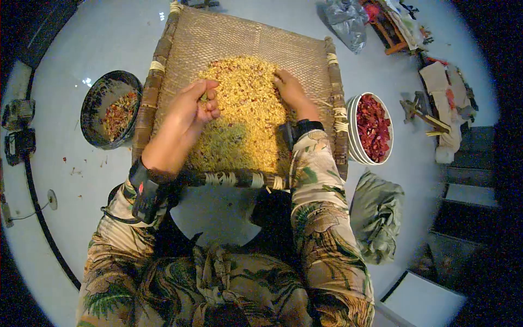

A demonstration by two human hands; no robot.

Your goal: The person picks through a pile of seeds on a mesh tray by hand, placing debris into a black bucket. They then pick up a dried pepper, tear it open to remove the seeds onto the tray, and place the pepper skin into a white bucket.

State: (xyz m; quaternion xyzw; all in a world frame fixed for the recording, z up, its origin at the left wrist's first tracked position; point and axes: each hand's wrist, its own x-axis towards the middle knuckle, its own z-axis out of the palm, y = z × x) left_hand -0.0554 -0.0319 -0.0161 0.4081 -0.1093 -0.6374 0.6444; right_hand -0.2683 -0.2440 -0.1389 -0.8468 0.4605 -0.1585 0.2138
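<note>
Closest to me are my patterned sleeves (321, 218) and lap (218, 278), printed with leaves in tan and green, filling the bottom of the view. Each wrist carries a black band (144, 191).

Just beyond them lies the heap of yellow seeds (245, 131), flecked with red bits, piled in the middle and near half of a woven winnowing tray (229, 38). The tray sits on the pale floor (109, 38) straight in front of me, with its near rim just past my wrists and its far half bare weave.

My left hand (188, 111) hovers over the left edge of the heap with its fingers curled in tight against the thumb, pinching a greenish bit (204, 98) at the fingertips. My right hand (289, 90) rests on the upper right of the heap, loose and fairly flat, palm down, fingertips pressed into the seeds and holding nothing that I can see.

Left of the tray, just beside its bound edge, stands a dark bowl (90, 103) with a shallow layer of red and yellowish flakes inside. On the right, touching or nearly touching the tray's side, is a stack of white bowls (351, 128), the top one full of dried red chilli pieces (373, 125).

Nearer me on the right lies a crumpled grey-green cloth bag (376, 212). Beyond the tray's far right corner sits a grey plastic bag (346, 22).
</note>
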